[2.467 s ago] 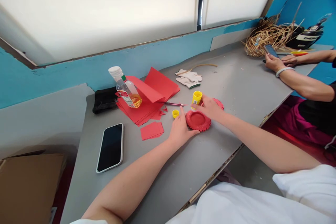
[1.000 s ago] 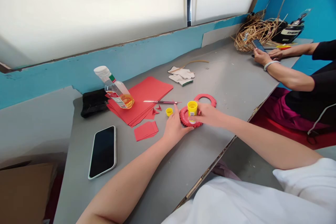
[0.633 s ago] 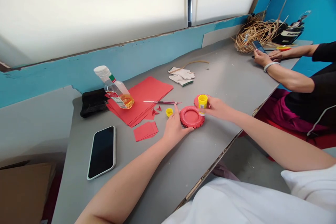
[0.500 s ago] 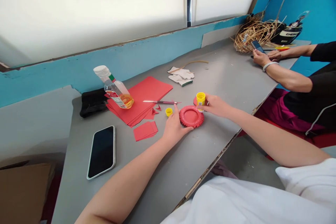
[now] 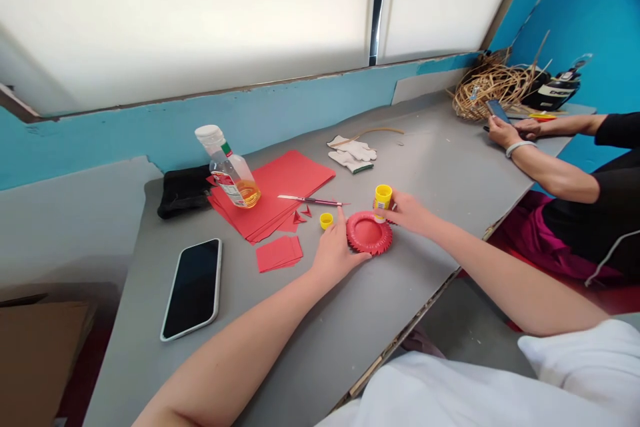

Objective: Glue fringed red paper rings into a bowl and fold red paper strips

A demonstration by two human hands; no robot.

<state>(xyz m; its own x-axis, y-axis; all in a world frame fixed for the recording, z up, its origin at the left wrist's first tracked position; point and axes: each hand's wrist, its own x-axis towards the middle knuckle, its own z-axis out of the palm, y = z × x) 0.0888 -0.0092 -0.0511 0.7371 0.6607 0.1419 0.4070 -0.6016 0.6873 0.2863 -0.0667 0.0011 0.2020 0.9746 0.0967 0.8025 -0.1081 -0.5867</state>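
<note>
- Works at a grey counter (image 5: 425, 147), stretching beneath the left hand (image 5: 334, 250) and right hand (image 5: 404, 212).
- Shares it with another person (image 5: 617, 203), well to the right of the right hand, gripping a dark phone (image 5: 499, 112).
- Has a cardboard box (image 5: 43, 347) low down, well to the left of the left hand.
- Has a tangle of dry reed (image 5: 493, 90) far beyond the right hand, off to its right.
- Lays out large red sheets (image 5: 285, 187) beyond the left hand and to its left.
- Stands a clear bottle (image 5: 235, 185) with amber liquid on their left part, farther from the left hand.
- Keeps a white-edged phone (image 5: 192, 289) flat, well to the left of the left hand.
- Leaves white gloves (image 5: 353, 152) lying beyond both hands.
- Spreads the left hand wide, with thumb and index finger apart, against the left edge of a red toothed ring (image 5: 370, 233), flat between the hands.
- Places small red cards (image 5: 279, 253) left of the left hand.
- Lays a slim knife (image 5: 320, 201) just beyond the left fingertips.
- Holds a yellow glue stick (image 5: 383, 200) in the narrowed right hand, white end down over the ring's far right rim; cannot tell whether touching.
- Sets a yellow cap (image 5: 326, 221) just beside the left fingers, mouth up.
- Scatters folded red scraps (image 5: 299, 217) left of the cap, near the left hand.
</note>
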